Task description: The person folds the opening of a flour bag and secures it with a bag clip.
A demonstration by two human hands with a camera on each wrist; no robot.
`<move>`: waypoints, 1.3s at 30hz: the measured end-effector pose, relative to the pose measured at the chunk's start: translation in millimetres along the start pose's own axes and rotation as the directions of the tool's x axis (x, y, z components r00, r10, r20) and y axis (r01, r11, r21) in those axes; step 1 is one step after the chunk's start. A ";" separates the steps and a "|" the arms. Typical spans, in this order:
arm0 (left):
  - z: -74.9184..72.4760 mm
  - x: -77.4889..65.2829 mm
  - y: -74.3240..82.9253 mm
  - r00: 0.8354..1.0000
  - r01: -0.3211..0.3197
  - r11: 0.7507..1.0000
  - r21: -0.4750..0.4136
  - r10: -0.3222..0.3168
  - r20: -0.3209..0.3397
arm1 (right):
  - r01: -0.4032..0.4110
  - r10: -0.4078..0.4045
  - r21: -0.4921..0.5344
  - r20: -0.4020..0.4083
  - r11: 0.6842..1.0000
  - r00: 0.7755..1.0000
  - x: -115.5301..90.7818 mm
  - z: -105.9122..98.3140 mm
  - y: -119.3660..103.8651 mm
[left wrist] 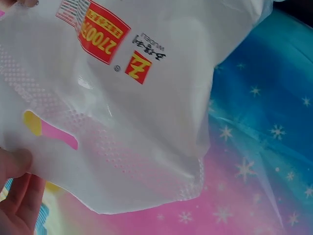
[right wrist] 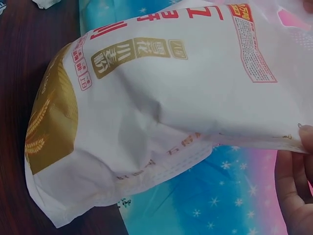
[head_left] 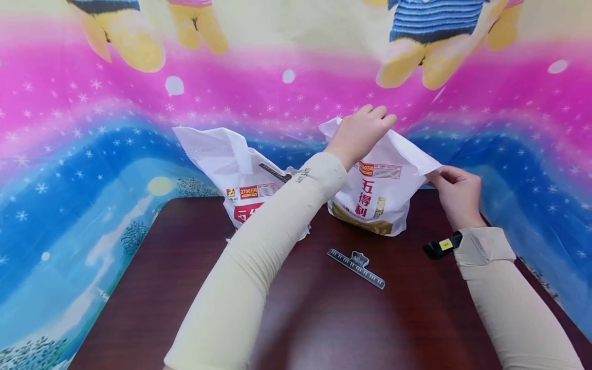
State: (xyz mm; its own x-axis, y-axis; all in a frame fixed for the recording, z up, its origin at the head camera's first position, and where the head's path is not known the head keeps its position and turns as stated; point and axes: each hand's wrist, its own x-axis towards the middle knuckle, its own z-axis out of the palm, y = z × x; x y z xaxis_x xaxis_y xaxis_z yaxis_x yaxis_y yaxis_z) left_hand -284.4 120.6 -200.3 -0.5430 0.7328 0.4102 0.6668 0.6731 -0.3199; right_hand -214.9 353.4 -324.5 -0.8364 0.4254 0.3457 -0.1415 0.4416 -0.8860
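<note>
A white flour bag [head_left: 384, 180] with red lettering and a gold band stands upright at the back of the table. My left hand [head_left: 363, 131] reaches over it and pinches its top edge; in the left wrist view the thumb and fingers grip the film beside a cut-out handle hole. With thumb and fingers, my right hand [head_left: 458, 192] pinches the bag's right upper corner, pulled out sideways. In the right wrist view the bag's side [right wrist: 161, 107] is creased and wheat ears are printed low on it. A long clip [head_left: 356, 268] with a piano-key pattern lies before the bag.
To the left stands a second white flour bag [head_left: 250, 190], partly hidden by my left sleeve, with a similar clip [head_left: 275, 172] across its upper part. The dark wooden table [head_left: 185, 288] meets a colourful cloth backdrop [head_left: 277, 92]. A black strap end [head_left: 439, 247] hangs by my right wrist.
</note>
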 end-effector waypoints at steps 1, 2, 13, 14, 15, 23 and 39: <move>0.8 -0.6 -1.3 1.000 -0.007 1.000 -0.002 0.007 -0.007 | -0.005 0.005 -0.003 -0.001 1.000 1.000 -0.3 0.2 -0.1; 1.5 -1.3 -2.5 1.000 -0.015 1.000 -0.002 0.015 -0.016 | -0.009 0.009 -0.006 0.000 1.000 1.000 -0.5 0.6 0.0; 7.8 -11.2 -11.5 0.979 -0.124 0.991 0.045 0.130 -0.158 | 0.032 -0.033 0.091 0.011 0.995 0.999 -4.2 -1.3 6.9; 8.7 -11.7 -12.5 0.978 -0.127 0.991 0.046 0.133 -0.162 | 0.045 -0.048 0.131 0.020 0.990 0.999 -4.2 -2.2 7.7; 9.7 -12.0 -13.4 0.977 -0.129 0.991 0.046 0.135 -0.167 | 0.056 -0.062 0.186 0.030 0.981 0.998 -4.4 -2.8 7.7; 15.2 -12.2 -14.6 0.978 -0.115 0.993 0.006 0.114 -0.173 | 0.095 -0.182 0.565 0.101 0.819 0.978 -1.0 -7.4 -0.9; 13.8 -12.2 -12.2 0.989 -0.057 0.998 -0.029 0.053 -0.139 | 0.166 -0.157 -0.014 0.257 0.986 0.954 7.3 -18.0 -18.6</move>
State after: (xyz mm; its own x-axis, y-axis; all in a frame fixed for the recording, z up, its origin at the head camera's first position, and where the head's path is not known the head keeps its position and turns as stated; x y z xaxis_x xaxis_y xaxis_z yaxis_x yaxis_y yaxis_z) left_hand -293.0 104.8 -213.3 -0.4308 0.7461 0.5077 0.7111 0.6270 -0.3180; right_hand -208.9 362.5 -299.9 -0.9113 0.1333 0.3895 -0.2711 0.5177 -0.8115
